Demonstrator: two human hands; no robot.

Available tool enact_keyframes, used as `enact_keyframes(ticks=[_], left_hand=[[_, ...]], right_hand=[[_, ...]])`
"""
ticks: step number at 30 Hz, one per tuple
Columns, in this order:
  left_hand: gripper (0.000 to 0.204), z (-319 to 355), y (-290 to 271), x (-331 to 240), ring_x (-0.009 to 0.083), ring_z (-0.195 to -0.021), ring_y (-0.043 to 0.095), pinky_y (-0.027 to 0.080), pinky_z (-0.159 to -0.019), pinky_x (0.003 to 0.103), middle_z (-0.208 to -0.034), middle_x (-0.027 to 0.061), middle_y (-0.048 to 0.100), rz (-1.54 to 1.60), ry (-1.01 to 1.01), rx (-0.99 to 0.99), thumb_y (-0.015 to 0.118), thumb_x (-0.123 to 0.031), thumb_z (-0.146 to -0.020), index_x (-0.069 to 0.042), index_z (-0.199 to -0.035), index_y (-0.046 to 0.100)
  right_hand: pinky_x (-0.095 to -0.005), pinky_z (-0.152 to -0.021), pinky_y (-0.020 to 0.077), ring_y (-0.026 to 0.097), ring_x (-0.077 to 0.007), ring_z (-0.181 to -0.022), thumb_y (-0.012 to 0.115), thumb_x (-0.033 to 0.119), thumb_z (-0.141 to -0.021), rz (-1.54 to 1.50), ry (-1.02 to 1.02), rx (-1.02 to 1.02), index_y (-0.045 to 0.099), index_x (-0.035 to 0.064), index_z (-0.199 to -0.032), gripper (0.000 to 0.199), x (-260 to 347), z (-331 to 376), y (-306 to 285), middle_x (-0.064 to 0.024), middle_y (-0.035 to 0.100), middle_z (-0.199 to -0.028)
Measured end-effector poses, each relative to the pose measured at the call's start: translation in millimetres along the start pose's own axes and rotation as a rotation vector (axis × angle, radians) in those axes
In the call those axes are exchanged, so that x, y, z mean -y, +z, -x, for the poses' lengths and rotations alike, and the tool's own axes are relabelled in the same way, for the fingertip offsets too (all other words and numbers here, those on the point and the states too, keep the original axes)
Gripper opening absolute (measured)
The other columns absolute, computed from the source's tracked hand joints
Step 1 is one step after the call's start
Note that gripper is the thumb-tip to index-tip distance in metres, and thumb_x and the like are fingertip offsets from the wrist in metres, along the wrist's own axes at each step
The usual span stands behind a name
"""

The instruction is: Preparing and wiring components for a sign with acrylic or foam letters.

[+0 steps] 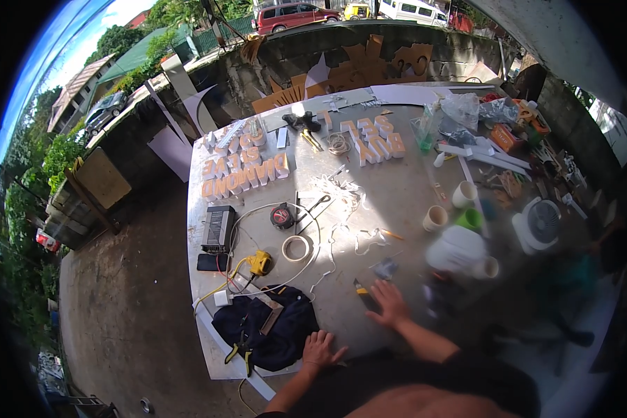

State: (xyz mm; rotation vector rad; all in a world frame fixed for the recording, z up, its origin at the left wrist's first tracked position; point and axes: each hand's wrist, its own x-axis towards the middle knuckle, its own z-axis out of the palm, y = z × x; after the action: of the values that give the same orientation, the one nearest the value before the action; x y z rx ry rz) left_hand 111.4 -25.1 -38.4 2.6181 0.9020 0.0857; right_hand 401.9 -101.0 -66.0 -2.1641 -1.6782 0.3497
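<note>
My left hand (320,350) rests flat at the near edge of the metal table (369,334), fingers apart, beside a bundled dark blue cloth (292,331). Nothing shows in its grasp. On the table further right lies my right hand (389,304), palm down with fingers spread. Just left of its fingers is a yellow and black utility knife (364,295), close to or touching them; I cannot tell which. Beyond the hand sits a small clear plastic bag (385,268). Yellow-handled pliers (240,357) and a metal bar (270,317) lie on the cloth.
Mid-table are a tape roll (296,249), a tape measure (282,216), a yellow corded plug box (260,263) and tangled white strips (338,191). Cut-out letters (244,174) stand farther back. At right are a white jug (456,249), cups (465,194) and a fan (538,224).
</note>
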Motion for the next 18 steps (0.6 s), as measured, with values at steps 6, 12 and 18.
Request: enact_keyframes(ticks=[6,12,18], left_hand=[[0.055,-0.8,0.8,0.1,0.0279,-0.095,0.054,0.042,-0.084,0.040,-0.099,0.0096,0.055,0.000,0.011,-0.020,0.066,-0.064,-0.083,-0.011,-0.098,0.063],[0.055,-0.4,1.7,0.8,0.0279,-0.095,0.054,0.042,-0.084,0.039,-0.099,0.0095,0.055,-0.005,0.012,-0.020,0.066,-0.064,-0.084,-0.011,-0.098,0.063],[0.055,0.4,1.3,0.6,0.0277,-0.095,0.053,0.042,-0.085,0.040,-0.099,0.0094,0.055,-0.003,0.010,-0.025,0.066,-0.064,-0.084,-0.011,-0.098,0.063]], right_hand=[[-0.0514,-0.122,0.0233,0.033,-0.0357,-0.148,0.060,0.067,-0.087,-0.023,-0.010,-0.007,0.047,0.0064,-0.147,0.086,3.8,-1.0,-6.2,-0.0170,0.037,-0.159],[-0.0512,-0.122,0.0230,0.032,-0.0359,-0.148,0.060,0.066,-0.087,-0.019,-0.018,-0.002,0.047,0.0060,-0.148,0.086,3.4,-0.9,-6.3,-0.0171,0.037,-0.159],[-0.0514,-0.122,0.0233,0.033,-0.0369,-0.148,0.061,0.066,-0.087,-0.026,-0.018,-0.004,0.047,0.0056,-0.148,0.086,2.6,-0.3,-4.7,-0.0172,0.037,-0.159]])
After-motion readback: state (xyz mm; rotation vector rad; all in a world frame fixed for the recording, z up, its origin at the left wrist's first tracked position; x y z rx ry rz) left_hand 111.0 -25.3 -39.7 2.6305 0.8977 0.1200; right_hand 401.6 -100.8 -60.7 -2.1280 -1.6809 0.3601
